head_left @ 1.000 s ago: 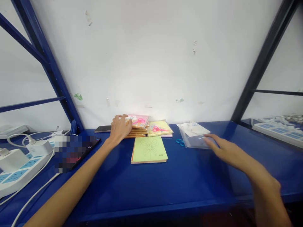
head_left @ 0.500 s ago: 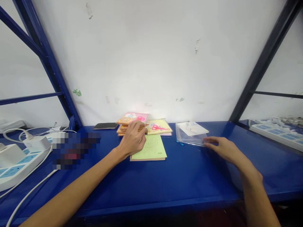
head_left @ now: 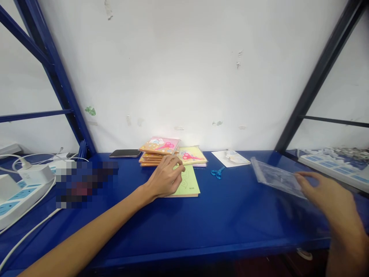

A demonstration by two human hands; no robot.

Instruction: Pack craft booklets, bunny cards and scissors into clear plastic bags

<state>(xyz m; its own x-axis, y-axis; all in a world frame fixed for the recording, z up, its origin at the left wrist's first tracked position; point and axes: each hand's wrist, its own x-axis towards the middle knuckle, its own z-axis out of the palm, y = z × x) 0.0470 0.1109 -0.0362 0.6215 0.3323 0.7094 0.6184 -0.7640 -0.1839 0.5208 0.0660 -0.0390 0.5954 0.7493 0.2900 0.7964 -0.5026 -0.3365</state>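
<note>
My left hand (head_left: 165, 177) rests with curled fingers on the left part of a green booklet with a butterfly drawing (head_left: 188, 184), which lies flat on the blue shelf (head_left: 184, 223). My right hand (head_left: 331, 196) holds a clear plastic sleeve (head_left: 273, 177) by its right end, lifted slightly and tilted at the right of the shelf. Small blue scissors (head_left: 216, 172) lie uncovered between the booklet and a white sheet (head_left: 230, 157).
A stack of orange and pink booklets (head_left: 157, 151) and a yellow one (head_left: 193, 156) sit by the wall. A dark phone (head_left: 124, 153) lies to their left. White power strips with chargers and cables (head_left: 20, 184) fill the left end. Blue frame posts stand at both sides.
My left hand moved from the booklet stack onto the green booklet. My right hand pulled the clear sleeve away to the right, uncovering the scissors and white sheet.
</note>
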